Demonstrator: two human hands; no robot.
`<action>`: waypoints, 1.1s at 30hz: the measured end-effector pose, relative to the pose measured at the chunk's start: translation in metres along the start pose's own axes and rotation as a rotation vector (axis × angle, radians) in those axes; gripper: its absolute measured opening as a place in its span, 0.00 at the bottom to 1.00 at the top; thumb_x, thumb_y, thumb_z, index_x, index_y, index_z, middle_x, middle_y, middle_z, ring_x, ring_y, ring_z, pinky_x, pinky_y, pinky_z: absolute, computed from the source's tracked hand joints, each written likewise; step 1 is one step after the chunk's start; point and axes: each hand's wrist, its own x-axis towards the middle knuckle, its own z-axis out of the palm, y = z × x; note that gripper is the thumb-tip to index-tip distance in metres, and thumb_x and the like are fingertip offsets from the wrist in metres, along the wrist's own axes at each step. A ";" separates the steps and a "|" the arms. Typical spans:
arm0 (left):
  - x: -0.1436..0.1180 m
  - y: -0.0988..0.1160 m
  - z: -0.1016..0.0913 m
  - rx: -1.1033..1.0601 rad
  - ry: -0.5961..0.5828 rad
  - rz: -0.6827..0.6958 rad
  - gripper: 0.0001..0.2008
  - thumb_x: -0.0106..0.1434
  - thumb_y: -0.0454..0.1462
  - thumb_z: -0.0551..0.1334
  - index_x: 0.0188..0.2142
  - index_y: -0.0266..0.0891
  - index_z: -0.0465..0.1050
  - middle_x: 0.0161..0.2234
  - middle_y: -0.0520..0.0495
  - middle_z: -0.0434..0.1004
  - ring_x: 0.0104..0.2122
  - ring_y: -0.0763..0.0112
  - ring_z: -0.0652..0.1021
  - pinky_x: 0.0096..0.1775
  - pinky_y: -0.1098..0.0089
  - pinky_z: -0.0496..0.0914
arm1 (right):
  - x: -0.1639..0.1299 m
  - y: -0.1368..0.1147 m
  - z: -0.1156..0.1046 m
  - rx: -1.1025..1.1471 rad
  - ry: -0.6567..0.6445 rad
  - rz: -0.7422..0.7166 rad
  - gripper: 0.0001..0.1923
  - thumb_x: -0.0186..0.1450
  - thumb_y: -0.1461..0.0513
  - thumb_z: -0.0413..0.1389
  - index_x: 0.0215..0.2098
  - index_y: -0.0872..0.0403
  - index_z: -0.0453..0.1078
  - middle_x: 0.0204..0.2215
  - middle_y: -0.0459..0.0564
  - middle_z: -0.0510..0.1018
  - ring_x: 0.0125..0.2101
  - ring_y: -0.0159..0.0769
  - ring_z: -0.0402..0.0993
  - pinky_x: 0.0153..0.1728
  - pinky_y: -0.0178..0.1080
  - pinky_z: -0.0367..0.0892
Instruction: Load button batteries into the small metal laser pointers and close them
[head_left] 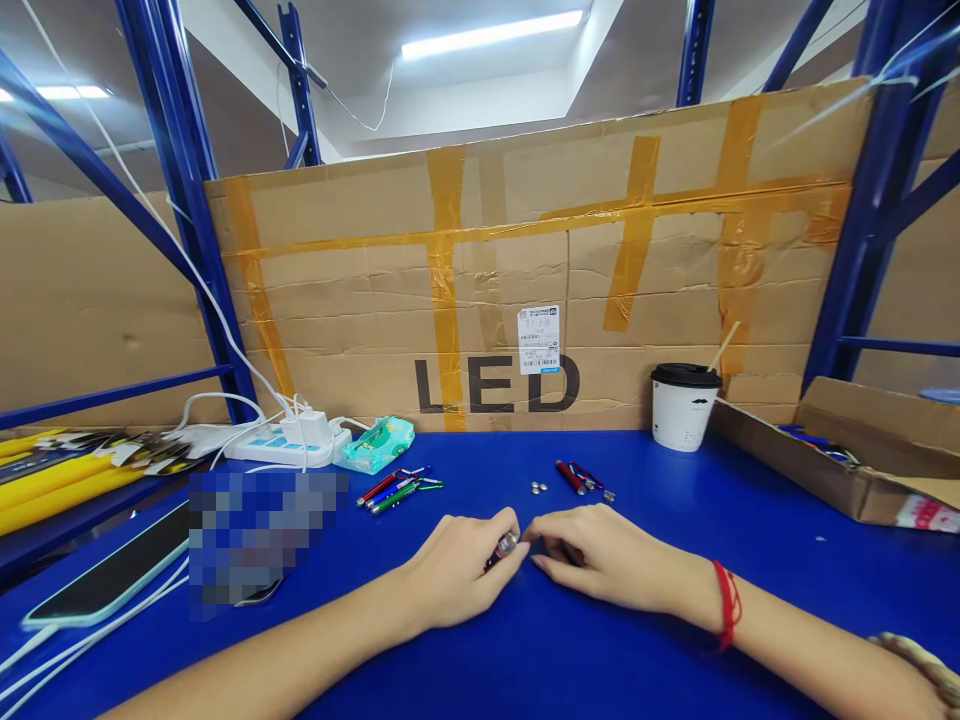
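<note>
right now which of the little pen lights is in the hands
The one with the silver tip, pinched between the left hand and right hand. The red, blue and green bunch and the red one lie untouched farther back.

Big black letters on the cardboard wall point(525, 270) at the back of the table spell "LED". Just above the letter "E" sits a small white sticker point(538, 340) with tiny print and a barcode. That print is too small to read.

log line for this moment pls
left hand grips small keychain light | right hand fingers at its tip | on blue table
</note>
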 end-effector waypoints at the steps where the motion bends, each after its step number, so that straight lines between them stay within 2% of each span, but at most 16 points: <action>1: 0.000 0.000 0.000 -0.004 0.007 -0.002 0.09 0.66 0.41 0.47 0.32 0.41 0.57 0.24 0.55 0.68 0.23 0.71 0.71 0.25 0.74 0.54 | 0.000 0.000 0.000 0.002 0.000 0.001 0.07 0.63 0.62 0.47 0.34 0.53 0.66 0.22 0.43 0.71 0.22 0.27 0.63 0.25 0.28 0.54; 19: 0.002 -0.001 0.002 -0.036 0.046 0.062 0.14 0.65 0.40 0.49 0.25 0.38 0.58 0.22 0.54 0.68 0.22 0.75 0.68 0.25 0.75 0.54 | -0.001 -0.001 -0.001 0.024 -0.008 0.013 0.10 0.63 0.63 0.47 0.40 0.51 0.68 0.23 0.43 0.71 0.22 0.28 0.64 0.25 0.29 0.55; 29: 0.002 0.000 0.001 -0.031 0.040 0.055 0.13 0.65 0.40 0.49 0.25 0.38 0.60 0.22 0.53 0.68 0.23 0.74 0.69 0.26 0.75 0.55 | 0.000 0.000 -0.001 0.016 -0.005 0.009 0.09 0.63 0.63 0.47 0.39 0.52 0.68 0.22 0.43 0.70 0.22 0.28 0.64 0.25 0.29 0.55; 33: 0.001 0.000 0.002 -0.096 0.081 0.021 0.11 0.65 0.40 0.49 0.27 0.39 0.59 0.22 0.54 0.66 0.22 0.74 0.69 0.26 0.75 0.55 | 0.000 -0.002 -0.001 0.018 -0.006 0.011 0.08 0.63 0.63 0.48 0.37 0.53 0.67 0.22 0.43 0.70 0.21 0.28 0.63 0.24 0.29 0.55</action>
